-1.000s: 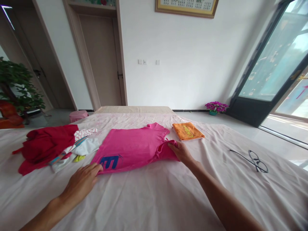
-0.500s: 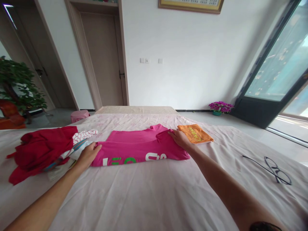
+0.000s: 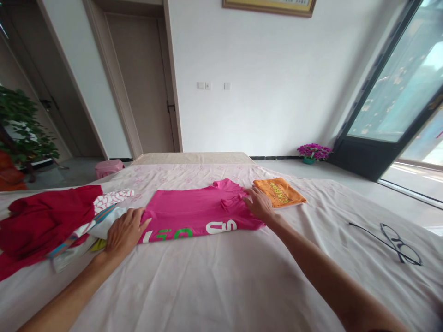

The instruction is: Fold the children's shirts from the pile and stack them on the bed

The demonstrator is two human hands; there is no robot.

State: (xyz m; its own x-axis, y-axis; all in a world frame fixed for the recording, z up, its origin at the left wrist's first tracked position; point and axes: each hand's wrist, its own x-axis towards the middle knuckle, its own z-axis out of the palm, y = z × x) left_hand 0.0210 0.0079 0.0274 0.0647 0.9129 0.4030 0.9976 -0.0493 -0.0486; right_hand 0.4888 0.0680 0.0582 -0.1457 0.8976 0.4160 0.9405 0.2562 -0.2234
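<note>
A pink T-shirt [image 3: 194,207] lies folded lengthwise on the bed, white and green lettering along its near edge. My left hand [image 3: 125,229] rests at the shirt's left end, thumb apart from the other fingers and not closed on the cloth. At the right end, by the sleeve and collar, my right hand [image 3: 259,204] lies with its fingers spread on the fabric. Just beyond that hand is a folded orange garment [image 3: 281,192] with yellow lettering.
A heap of clothes with a red garment [image 3: 51,221] lies left of my left hand. Black-framed eyeglasses [image 3: 394,244] rest on the right of the pale bedsheet [image 3: 214,286]. Beyond the bed stand a pink stool [image 3: 109,168] and purple flowers [image 3: 314,151].
Both hands have loosened from the pink T-shirt's ends and now lie on it with fingers apart. The shirt's near part has settled flatter. The view has shifted slightly right.
</note>
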